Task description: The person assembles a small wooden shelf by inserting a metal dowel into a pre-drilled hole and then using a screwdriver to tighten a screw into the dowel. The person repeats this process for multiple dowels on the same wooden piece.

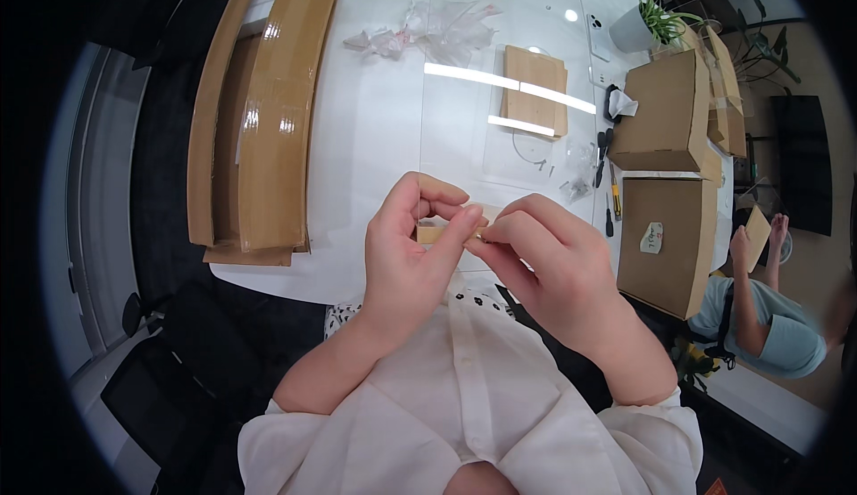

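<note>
My left hand [411, 245] and my right hand [544, 258] meet over the near edge of the white table [375, 129]. Together they pinch a small light wooden piece [430, 232], which is mostly hidden behind the fingers. The left thumb and forefinger curl around its left end, and the right fingertips press on its right end. A clear plastic sheet [464, 111] lies on the table just beyond the hands, with thin wooden boards [534, 89] resting on it.
A long flat cardboard box [259, 111] lies at the left. Open cardboard boxes [665, 191] stand at the right, with small tools [611, 200] beside them. Crumpled clear plastic bags [437, 35] lie at the back. A potted plant [656, 22] stands far right. Another person [768, 316] sits at the lower right.
</note>
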Available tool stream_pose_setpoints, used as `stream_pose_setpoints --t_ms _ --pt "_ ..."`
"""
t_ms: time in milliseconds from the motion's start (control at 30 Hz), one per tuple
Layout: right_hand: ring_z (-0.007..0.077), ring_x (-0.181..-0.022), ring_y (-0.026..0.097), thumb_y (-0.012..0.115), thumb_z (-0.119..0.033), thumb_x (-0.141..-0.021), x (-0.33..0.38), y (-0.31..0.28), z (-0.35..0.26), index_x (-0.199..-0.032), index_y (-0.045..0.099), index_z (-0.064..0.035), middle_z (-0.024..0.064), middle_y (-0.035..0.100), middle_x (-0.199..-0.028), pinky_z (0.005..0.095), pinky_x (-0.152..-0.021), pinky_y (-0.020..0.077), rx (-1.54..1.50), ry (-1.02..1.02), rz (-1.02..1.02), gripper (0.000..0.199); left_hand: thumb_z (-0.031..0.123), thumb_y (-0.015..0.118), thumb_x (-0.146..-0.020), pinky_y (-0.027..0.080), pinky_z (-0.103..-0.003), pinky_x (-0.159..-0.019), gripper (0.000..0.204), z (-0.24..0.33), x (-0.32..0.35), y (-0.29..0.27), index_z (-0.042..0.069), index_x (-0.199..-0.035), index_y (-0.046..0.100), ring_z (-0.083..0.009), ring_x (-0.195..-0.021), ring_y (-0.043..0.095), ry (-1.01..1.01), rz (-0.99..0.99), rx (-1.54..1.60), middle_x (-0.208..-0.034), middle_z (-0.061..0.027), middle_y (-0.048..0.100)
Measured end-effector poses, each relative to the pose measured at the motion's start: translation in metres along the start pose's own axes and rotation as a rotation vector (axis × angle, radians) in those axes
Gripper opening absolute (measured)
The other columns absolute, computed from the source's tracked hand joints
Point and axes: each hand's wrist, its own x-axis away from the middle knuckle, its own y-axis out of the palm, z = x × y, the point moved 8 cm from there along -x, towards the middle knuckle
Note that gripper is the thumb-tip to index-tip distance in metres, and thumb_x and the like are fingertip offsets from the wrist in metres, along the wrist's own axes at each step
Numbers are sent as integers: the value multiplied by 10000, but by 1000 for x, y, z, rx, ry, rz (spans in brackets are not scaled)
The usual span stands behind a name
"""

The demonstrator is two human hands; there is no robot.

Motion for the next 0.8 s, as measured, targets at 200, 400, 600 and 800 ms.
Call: stream_pose_setpoints --t_ms 200,400,600,800 --pt "193 -660 648 831 -16 -791 6 0 4 -927 702 -23 68 655 -832 292 -565 522 -101 75 39 187 29 680 -953 518 -233 -730 130 -6 1 -1 -9 -1016 573 -100 -860 680 -28 6 2 -881 -56 669" --pt "191 -653 638 843 -25 -776 10 1 -1 -916 713 -16 68 649 -840 287 -551 509 -17 -56 94 192 14 669 -951 539 -225 -717 123 -2 2 -2 -15 -1023 574 -106 -845 687 -22 19 -28 -872 -72 683" --pt "197 -633 614 858 -54 -762 16 7 4 -903 706 -13 72 625 -811 298 -534 485 -20 -57 119 211 7 660 -955 545 -223 -715 118 -2 3 -3 -22 -1028 572 -120 -850 694 -7 18 -43 -870 -87 684" --pt "210 -694 614 855 -63 -759 21 -13 6 -956 687 8 99 634 -873 290 -575 483 -104 -58 247 268 -4 666 -945 535 -229 -753 127 0 4 -2 -14 -1023 567 -122 -858 690 -46 29 -51 -870 -90 683"
